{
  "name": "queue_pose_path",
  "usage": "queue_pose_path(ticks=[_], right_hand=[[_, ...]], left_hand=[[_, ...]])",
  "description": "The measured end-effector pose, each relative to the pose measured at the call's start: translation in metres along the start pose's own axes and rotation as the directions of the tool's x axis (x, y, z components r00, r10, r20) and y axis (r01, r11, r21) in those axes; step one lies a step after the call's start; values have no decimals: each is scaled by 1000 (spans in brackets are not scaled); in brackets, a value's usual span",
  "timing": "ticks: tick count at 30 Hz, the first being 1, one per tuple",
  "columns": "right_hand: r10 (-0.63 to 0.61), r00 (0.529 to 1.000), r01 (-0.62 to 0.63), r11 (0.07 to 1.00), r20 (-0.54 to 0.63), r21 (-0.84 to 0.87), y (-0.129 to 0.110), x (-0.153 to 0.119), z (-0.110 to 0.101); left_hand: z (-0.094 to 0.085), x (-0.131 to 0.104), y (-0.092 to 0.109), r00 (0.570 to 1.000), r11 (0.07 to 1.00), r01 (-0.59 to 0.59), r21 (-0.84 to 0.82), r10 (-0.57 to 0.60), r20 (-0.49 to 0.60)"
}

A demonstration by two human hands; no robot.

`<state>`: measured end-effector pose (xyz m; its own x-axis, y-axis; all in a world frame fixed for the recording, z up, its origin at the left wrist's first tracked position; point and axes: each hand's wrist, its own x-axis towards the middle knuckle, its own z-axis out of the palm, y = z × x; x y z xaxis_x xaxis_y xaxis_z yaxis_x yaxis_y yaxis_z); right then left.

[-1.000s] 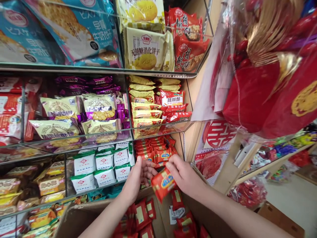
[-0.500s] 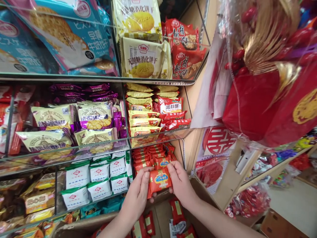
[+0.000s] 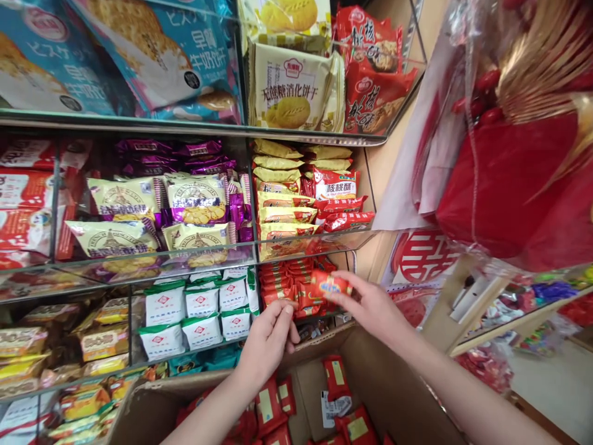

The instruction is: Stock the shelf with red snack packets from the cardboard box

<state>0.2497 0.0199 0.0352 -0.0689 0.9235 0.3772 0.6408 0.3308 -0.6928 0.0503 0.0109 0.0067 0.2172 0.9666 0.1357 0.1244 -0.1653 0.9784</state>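
A small red biscuit packet point(image 3: 328, 284) is held in my right hand point(image 3: 359, 300), thumb and fingers pinching its right end. It is tilted and slightly blurred, in front of the lower shelf compartment. Behind it, similar red packets point(image 3: 278, 290) stand in rows in that compartment. My left hand point(image 3: 272, 330) is at the compartment's front edge, fingers curled together, with nothing visible in them; whether it touches the front packets I cannot tell. Below both hands is an open cardboard box point(image 3: 160, 402) with several more red packets point(image 3: 337, 378) inside, partly hidden by my left forearm.
White-and-green packets point(image 3: 201, 334) fill the compartment to the left. A clear shelf lip point(image 3: 296, 244) runs just above my hands, with yellow and red biscuit packets point(image 3: 287, 213) behind it. A plastic-wrapped red decoration point(image 3: 509, 179) hangs at the right, near a wooden shelf post point(image 3: 482, 303).
My hands have come apart. My right hand has lifted the red biscuit packet up and right, toward the shelf; my left hand has let go of it. The view has shifted slightly.
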Motion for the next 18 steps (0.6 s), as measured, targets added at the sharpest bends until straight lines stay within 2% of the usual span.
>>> queue_pose_path(ticks=[1,3,5,8,11,18], right_hand=[[-30,997,21,992,-68,-128,1,7,0],[-110,989,71,945,-104,-319,4,21,5],[-140,989,98,878,-55,-468,7,34,13],[-62,998,60,765,20,-642,7,52,23],[-14,997,63,719,76,-692,3,67,30],[-20,991,104,732,132,-673,4,88,36]], left_hand=[[0,1,0,1000,1000,6,15,-7,16],[2,2,0,999,998,20,63,-23,46],[4,1,1,998,993,19,118,-26,64],[4,0,2,997,986,-8,167,-6,80],[3,-2,0,995,981,-35,189,17,97],[1,-1,-5,994,979,-59,193,40,99]])
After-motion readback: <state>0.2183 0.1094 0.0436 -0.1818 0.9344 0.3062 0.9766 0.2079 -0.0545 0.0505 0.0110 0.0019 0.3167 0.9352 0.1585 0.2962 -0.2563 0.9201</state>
